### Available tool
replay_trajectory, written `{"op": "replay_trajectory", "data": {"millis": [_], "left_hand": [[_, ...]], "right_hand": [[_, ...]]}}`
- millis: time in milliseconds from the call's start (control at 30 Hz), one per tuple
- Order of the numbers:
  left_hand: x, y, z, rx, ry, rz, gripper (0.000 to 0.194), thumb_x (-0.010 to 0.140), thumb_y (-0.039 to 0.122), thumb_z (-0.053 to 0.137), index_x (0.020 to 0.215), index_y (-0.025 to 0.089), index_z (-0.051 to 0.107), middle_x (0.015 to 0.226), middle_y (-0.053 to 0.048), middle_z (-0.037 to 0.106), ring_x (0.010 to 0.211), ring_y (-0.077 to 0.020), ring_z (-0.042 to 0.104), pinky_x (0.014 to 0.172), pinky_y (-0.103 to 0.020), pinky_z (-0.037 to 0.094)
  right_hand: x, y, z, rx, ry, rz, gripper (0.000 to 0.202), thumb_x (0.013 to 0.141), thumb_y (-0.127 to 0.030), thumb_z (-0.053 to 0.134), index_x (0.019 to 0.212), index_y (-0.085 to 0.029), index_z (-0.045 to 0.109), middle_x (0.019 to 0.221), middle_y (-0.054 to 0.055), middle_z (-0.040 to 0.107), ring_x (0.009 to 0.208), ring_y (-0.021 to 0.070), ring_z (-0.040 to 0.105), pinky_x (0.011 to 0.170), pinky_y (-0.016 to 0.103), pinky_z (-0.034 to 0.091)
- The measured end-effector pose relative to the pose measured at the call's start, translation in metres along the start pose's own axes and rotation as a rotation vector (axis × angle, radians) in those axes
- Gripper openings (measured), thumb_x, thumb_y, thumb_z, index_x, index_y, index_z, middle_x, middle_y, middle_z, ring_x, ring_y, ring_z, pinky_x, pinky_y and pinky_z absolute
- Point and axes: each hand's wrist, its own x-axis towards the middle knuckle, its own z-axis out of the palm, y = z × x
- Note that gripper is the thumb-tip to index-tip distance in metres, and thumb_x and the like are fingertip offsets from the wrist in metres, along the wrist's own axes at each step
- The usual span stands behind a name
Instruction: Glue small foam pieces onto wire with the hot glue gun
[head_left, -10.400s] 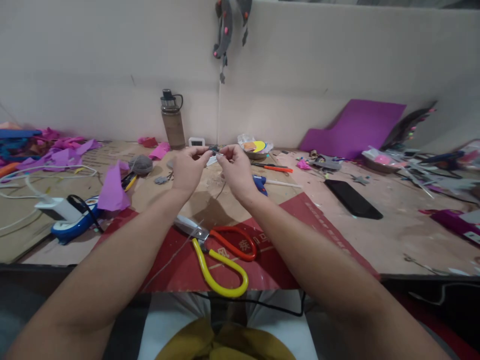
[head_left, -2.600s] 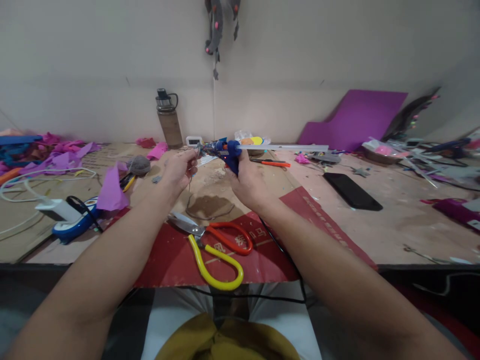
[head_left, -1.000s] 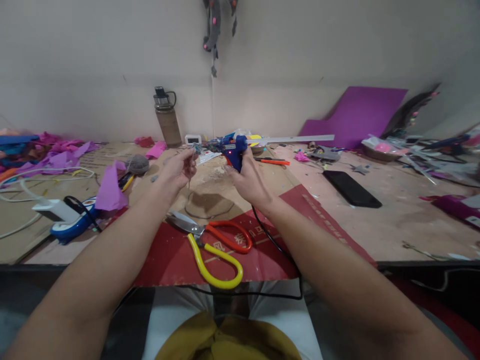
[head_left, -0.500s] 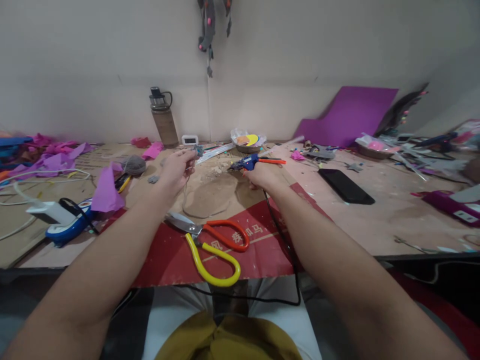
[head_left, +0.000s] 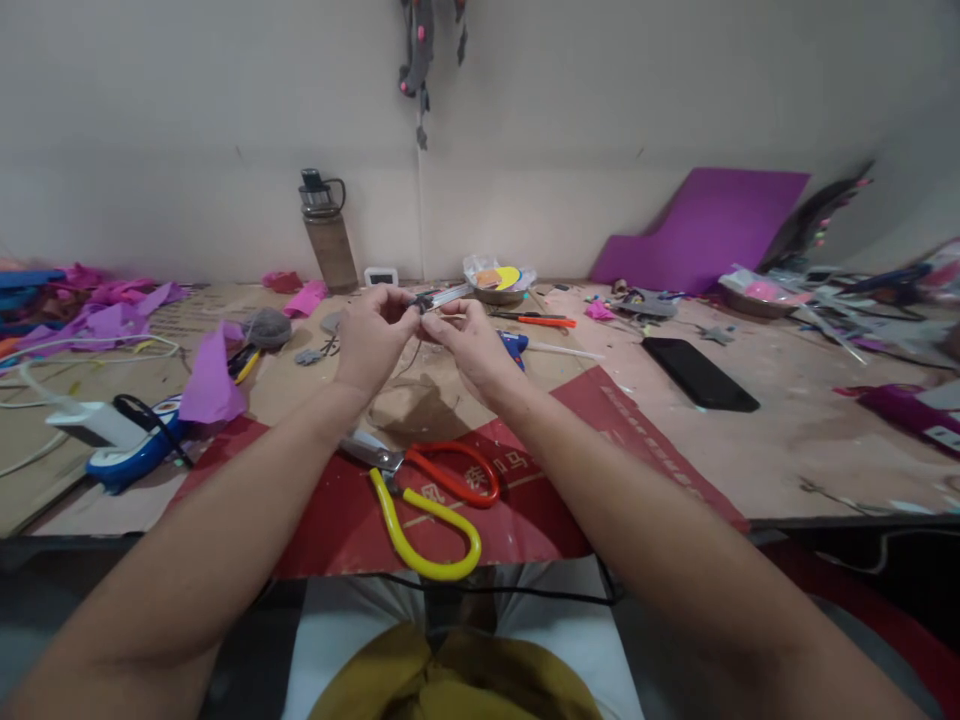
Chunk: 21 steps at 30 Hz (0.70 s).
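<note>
Between my fingertips is a small grey felt piece (head_left: 424, 301) with a thin cord hanging below it. My left hand (head_left: 373, 335) pinches it from the left, and my right hand (head_left: 472, 345) closes on it from the right. Its exact shape is mostly hidden by the fingers. A blue glue gun (head_left: 515, 346) lies on the table just behind my right hand, partly covered by it. Nearer to me, scissors (head_left: 427, 480) with one red and one yellow handle rest on a red printed sheet (head_left: 330, 530).
A water bottle (head_left: 328, 235) stands at the back wall. A black phone (head_left: 699, 374) lies to the right, near a purple sheet (head_left: 705, 225). On the left are a blue power strip (head_left: 131, 455), a ball of grey yarn (head_left: 267, 328) and pink felt scraps (head_left: 214, 375).
My right hand has let go of the glue gun, leaving it on the table, and has moved left to the grey piece. My left hand has moved slightly right, so both hands now meet.
</note>
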Motion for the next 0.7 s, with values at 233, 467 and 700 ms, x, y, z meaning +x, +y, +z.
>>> {"op": "replay_trajectory", "data": {"millis": [233,467,700], "left_hand": [[-0.002,0.003,0.006,-0.159,-0.026,-0.099,0.007,0.072,0.021,0.066,0.076,0.016,0.062,0.070,0.000,0.064,0.057,-0.0113,0.061,0.058,-0.026,0.052],[-0.006,0.013,0.008,-0.372,-0.095,-0.255,0.014,0.071,0.020,0.071,0.079,0.015,0.061,0.069,0.000,0.064,0.058,-0.0109,0.063,0.061,-0.026,0.055],[-0.009,0.018,0.007,-0.423,-0.129,-0.301,0.012,0.071,0.021,0.072,0.076,0.014,0.063,0.067,-0.001,0.065,0.059,-0.0108,0.063,0.064,-0.026,0.055]], "right_hand": [[-0.008,-0.012,0.003,-0.031,0.014,-0.008,0.027,0.078,-0.029,0.062,0.093,-0.026,0.039,0.068,-0.009,0.047,0.052,0.0073,0.044,0.051,0.022,0.040],[-0.010,-0.023,-0.005,-0.476,0.150,-0.236,0.006,0.082,-0.020,0.057,0.081,-0.020,0.051,0.070,-0.005,0.049,0.064,0.0096,0.043,0.063,0.026,0.036],[-0.012,-0.025,-0.008,-0.597,0.174,-0.270,0.009,0.083,-0.024,0.058,0.076,-0.019,0.055,0.074,-0.002,0.053,0.070,0.0114,0.045,0.066,0.026,0.036]]}}
